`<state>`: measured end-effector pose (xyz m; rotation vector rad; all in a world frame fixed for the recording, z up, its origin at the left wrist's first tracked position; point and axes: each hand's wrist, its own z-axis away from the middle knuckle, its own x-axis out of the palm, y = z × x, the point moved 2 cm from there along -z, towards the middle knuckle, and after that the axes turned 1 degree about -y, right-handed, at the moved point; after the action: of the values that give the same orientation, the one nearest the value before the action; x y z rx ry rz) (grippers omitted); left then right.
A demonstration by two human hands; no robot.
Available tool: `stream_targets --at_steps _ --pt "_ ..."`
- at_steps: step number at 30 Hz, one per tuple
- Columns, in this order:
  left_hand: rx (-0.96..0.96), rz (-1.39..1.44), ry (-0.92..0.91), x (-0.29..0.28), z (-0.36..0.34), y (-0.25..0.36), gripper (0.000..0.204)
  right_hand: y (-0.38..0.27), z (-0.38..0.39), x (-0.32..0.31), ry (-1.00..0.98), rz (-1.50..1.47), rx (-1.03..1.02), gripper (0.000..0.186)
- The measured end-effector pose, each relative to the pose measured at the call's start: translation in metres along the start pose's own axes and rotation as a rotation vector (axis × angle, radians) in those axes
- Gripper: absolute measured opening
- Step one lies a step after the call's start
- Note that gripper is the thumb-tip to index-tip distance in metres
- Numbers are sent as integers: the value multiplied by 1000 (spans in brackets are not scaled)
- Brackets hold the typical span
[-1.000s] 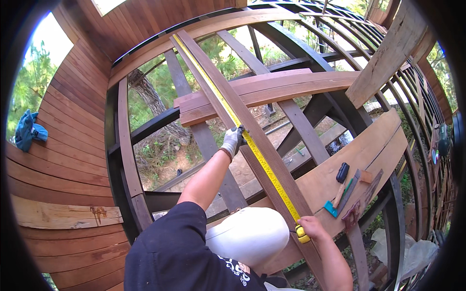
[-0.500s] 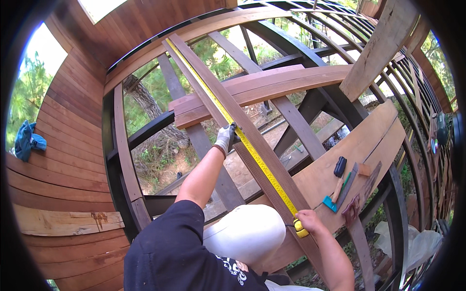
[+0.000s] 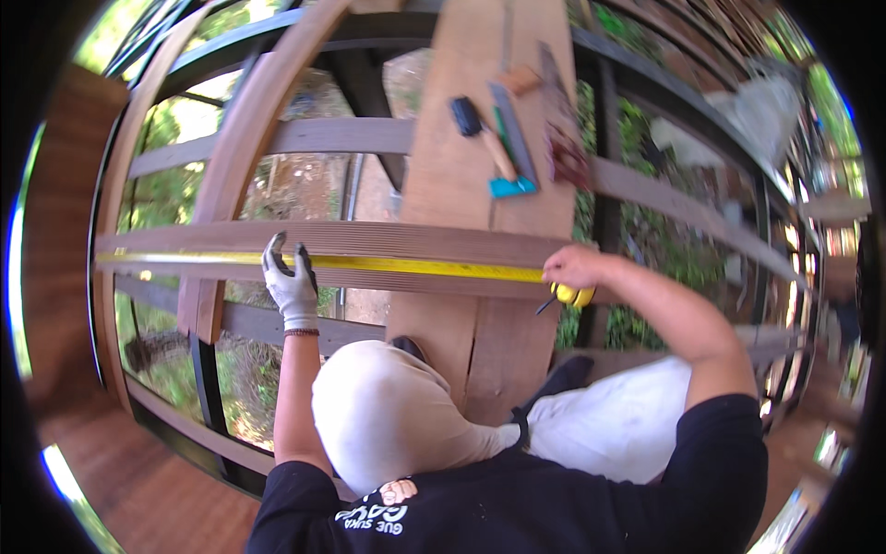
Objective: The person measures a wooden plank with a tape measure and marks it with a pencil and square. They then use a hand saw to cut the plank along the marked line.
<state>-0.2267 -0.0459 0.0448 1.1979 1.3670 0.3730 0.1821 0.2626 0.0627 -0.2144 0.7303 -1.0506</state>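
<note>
A yellow tape measure (image 3: pixel 574 295) is in my bare right hand (image 3: pixel 580 266), whose fingers close at the spot where its blade leaves the case. The drawn-out yellow blade (image 3: pixel 415 267) runs left along a grooved brown board (image 3: pixel 397 242) to the frame's far left side. My left hand (image 3: pixel 293 282), in a white and dark glove, is over the blade near the board's left part. Its thumb and fingers are spread apart, gripping nothing. A dark strap hangs beside the tape case.
Wide planks (image 3: pixel 443 194) span the frame. On them lie a teal-headed tool with a wooden handle (image 3: pixel 498 152), a black object (image 3: pixel 465 116), a wood block (image 3: pixel 520 81) and a saw (image 3: pixel 561 138). Open gaps between dark beams show ground below. A crosswise timber (image 3: pixel 245 138) meets the board at left.
My view has turned, so the board now lies across it. My left hand has gone from pressing at the blade to spread fingers. The right still holds the tape measure.
</note>
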Motion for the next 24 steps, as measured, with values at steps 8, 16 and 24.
stream_targets --at_steps 8,16,24 --pt "623 -318 -657 126 65 93 62 147 99 4 322 -13 240 31" --pt "540 -584 -821 157 76 64 84 200 103 36 508 57 426 42" --pt "566 -616 -865 161 76 61 85 199 100 45 583 123 568 45"
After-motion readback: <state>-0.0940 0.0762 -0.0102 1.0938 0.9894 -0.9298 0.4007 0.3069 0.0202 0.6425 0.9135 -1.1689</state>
